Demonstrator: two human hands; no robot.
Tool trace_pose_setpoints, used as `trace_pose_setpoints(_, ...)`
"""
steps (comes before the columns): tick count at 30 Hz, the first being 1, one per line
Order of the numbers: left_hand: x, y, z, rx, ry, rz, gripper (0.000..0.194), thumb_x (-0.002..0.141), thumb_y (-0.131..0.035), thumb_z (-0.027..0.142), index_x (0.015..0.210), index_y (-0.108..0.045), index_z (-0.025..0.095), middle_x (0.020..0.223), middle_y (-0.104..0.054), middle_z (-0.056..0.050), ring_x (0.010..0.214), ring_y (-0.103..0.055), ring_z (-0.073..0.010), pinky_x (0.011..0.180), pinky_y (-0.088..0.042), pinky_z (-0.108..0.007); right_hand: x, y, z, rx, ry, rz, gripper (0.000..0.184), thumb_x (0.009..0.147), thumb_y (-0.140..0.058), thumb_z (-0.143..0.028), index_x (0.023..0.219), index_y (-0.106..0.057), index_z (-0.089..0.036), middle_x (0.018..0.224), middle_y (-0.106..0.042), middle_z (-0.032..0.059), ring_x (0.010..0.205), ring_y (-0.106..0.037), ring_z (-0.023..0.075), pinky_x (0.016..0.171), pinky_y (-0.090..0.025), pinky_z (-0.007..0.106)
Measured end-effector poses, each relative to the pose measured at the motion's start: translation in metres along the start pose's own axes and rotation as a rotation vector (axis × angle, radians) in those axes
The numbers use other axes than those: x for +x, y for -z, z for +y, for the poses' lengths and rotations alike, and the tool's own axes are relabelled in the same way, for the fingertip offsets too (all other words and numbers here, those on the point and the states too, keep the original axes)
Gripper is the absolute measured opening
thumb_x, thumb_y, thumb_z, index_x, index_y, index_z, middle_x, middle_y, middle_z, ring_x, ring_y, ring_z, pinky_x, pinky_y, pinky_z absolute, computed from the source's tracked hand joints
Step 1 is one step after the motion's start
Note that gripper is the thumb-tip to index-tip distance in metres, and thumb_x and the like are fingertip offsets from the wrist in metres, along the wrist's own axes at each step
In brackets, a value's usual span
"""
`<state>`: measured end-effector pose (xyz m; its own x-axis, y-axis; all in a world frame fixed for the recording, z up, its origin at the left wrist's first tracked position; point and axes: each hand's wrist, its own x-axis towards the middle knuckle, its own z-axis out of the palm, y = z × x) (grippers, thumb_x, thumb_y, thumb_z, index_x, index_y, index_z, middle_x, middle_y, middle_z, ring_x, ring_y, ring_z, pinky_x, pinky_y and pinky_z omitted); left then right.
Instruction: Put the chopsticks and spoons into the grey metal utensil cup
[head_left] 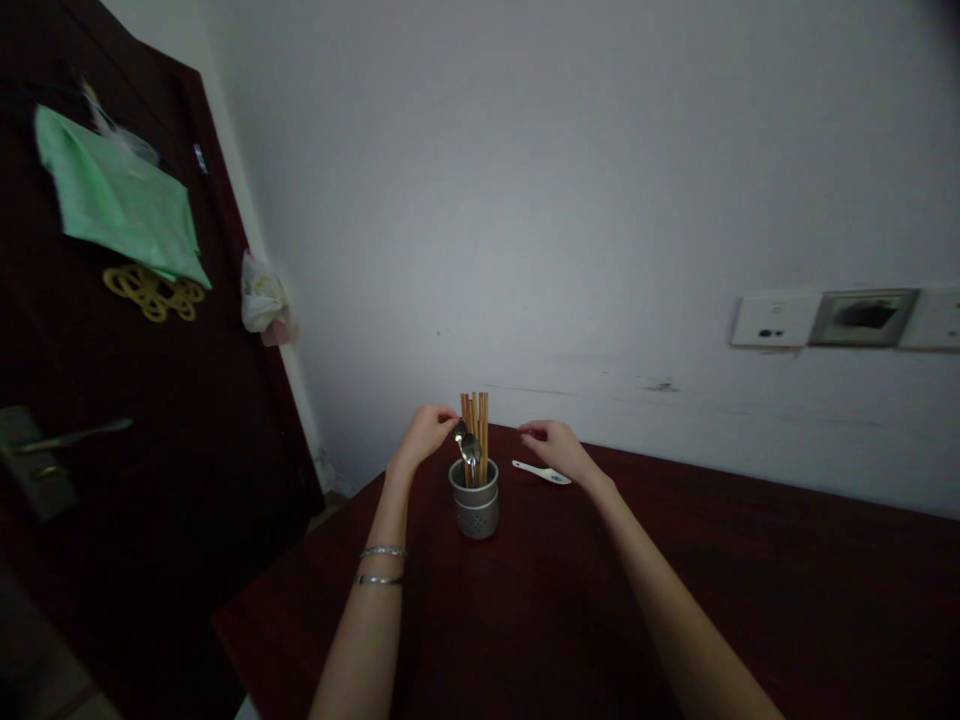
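Pinching the bowl of the left metal spoon [460, 431], L hand [426, 436] is closed just left of the grey holder [477, 514]; R hand [556, 447], loosely open w/ nothing in it, hovers nr the white spoon [544, 472], to the holder's right. Holder & white spoon sit on a dark red table [540, 590]; beyond, pale wall [510, 200], dark door [187, 440] far L w/ green cloth [124, 200]. Holder: upright, perforated low down, w/ wooden chopsticks [484, 430] & 2 shiny spoons, bowls up.
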<state>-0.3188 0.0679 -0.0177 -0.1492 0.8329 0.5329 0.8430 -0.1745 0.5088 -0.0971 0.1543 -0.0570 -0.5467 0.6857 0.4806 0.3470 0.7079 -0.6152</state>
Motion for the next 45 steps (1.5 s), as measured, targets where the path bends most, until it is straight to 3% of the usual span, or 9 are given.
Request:
trace_pose_setpoints(7, 0.0, 0.003, 0.007, 0.018, -0.016, 0.039, 0.016, 0.071, -0.053, 0.016, 0.073, -0.068, 0.014, 0.073, -0.068, -0.005, 0.066, -0.059, -0.0142, 0.063, -0.042, -0.024, 0.002, -0.011, 0.0, 0.248, -0.126, -0.128, 0.041, 0.074, -0.054, -0.031, 0.109, -0.056, -0.009, 0.077, -0.063, 0.0057, 0.052, -0.052, 0.0082, 0.047, -0.041, 0.019)
trace_pose_setpoints(15, -0.003, 0.015, 0.02, 0.052, -0.08, 0.222, 0.016, 0.073, -0.051, 0.018, 0.075, -0.067, 0.016, 0.075, -0.067, -0.004, 0.068, -0.059, -0.0145, 0.066, -0.044, -0.025, 0.001, -0.006, -0.003, 0.18, -0.098, -0.12, 0.037, 0.075, -0.053, -0.03, 0.104, -0.059, -0.008, 0.076, -0.064, 0.0072, 0.056, -0.055, 0.0112, 0.052, -0.044, 0.022)
trace_pose_setpoints(22, -0.015, 0.043, 0.057, 0.078, -0.222, 0.622, 0.015, 0.076, -0.05, 0.019, 0.078, -0.065, 0.016, 0.078, -0.064, -0.005, 0.072, -0.057, -0.0134, 0.069, -0.043, -0.025, -0.005, 0.015, -0.047, 0.08, 0.106, 0.048, 0.026, 0.076, -0.05, -0.026, 0.093, -0.066, -0.014, 0.09, -0.067, 0.0085, 0.08, -0.061, 0.0174, 0.076, -0.045, 0.029)
trace_pose_setpoints(25, -0.023, 0.054, 0.078, 0.057, -0.245, 0.743, 0.015, 0.077, -0.049, 0.018, 0.079, -0.064, 0.016, 0.078, -0.062, -0.004, 0.074, -0.056, -0.0127, 0.069, -0.042, -0.025, -0.011, 0.016, -0.073, 0.227, 0.18, 0.027, 0.026, 0.076, -0.052, -0.028, 0.095, -0.065, -0.017, 0.094, -0.067, 0.0071, 0.085, -0.06, 0.0172, 0.08, -0.044, 0.032)
trace_pose_setpoints(28, -0.029, 0.059, 0.094, -0.005, -0.239, 0.805, 0.016, 0.076, -0.049, 0.018, 0.08, -0.064, 0.016, 0.079, -0.062, -0.004, 0.072, -0.056, -0.0119, 0.068, -0.042, -0.025, -0.018, 0.014, -0.094, 0.467, 0.182, -0.092, 0.033, 0.073, -0.057, -0.033, 0.102, -0.061, -0.016, 0.097, -0.065, 0.0079, 0.085, -0.06, 0.0161, 0.08, -0.046, 0.033)
trace_pose_setpoints(32, -0.032, 0.057, 0.103, -0.08, -0.216, 0.813, 0.016, 0.076, -0.05, 0.019, 0.08, -0.065, 0.017, 0.077, -0.062, -0.003, 0.07, -0.056, -0.0113, 0.066, -0.043, -0.024, -0.023, 0.009, -0.106, 0.706, 0.1, -0.304, 0.041, 0.064, -0.067, -0.033, 0.1, -0.061, -0.015, 0.09, -0.065, 0.0077, 0.077, -0.061, 0.0147, 0.069, -0.05, 0.029)
trace_pose_setpoints(36, -0.027, 0.046, 0.102, -0.146, -0.158, 0.782, 0.017, 0.075, -0.051, 0.023, 0.079, -0.066, 0.017, 0.078, -0.065, -0.004, 0.07, -0.057, -0.012, 0.064, -0.044, -0.024, -0.022, 0.004, -0.103, 0.748, 0.01, -0.347, 0.032, 0.059, -0.07, -0.032, 0.085, -0.064, -0.013, 0.072, -0.065, 0.0036, 0.062, -0.059, 0.0111, 0.058, -0.051, 0.026)
trace_pose_setpoints(40, -0.018, 0.037, 0.093, -0.247, -0.072, 0.642, 0.021, 0.073, -0.054, 0.029, 0.081, -0.067, 0.015, 0.081, -0.066, -0.005, 0.072, -0.059, -0.0137, 0.065, -0.046, -0.025, -0.018, 0.01, -0.093, 0.689, -0.044, -0.389, 0.027, 0.059, -0.07, -0.032, 0.076, -0.065, -0.012, 0.067, -0.064, 0.0027, 0.059, -0.059, 0.0105, 0.058, -0.052, 0.025)
trace_pose_setpoints(45, -0.005, 0.027, 0.059, -0.466, 0.136, 0.407, 0.039, 0.073, -0.053, 0.039, 0.099, -0.061, 0.011, 0.089, -0.065, -0.01, 0.073, -0.06, -0.0148, 0.057, -0.046, -0.023, -0.01, 0.032, -0.053, 0.66, -0.195, -0.229, 0.025, 0.061, -0.069, -0.028, 0.08, -0.064, -0.012, 0.073, -0.066, 0.0052, 0.062, -0.06, 0.012, 0.058, -0.052, 0.025)
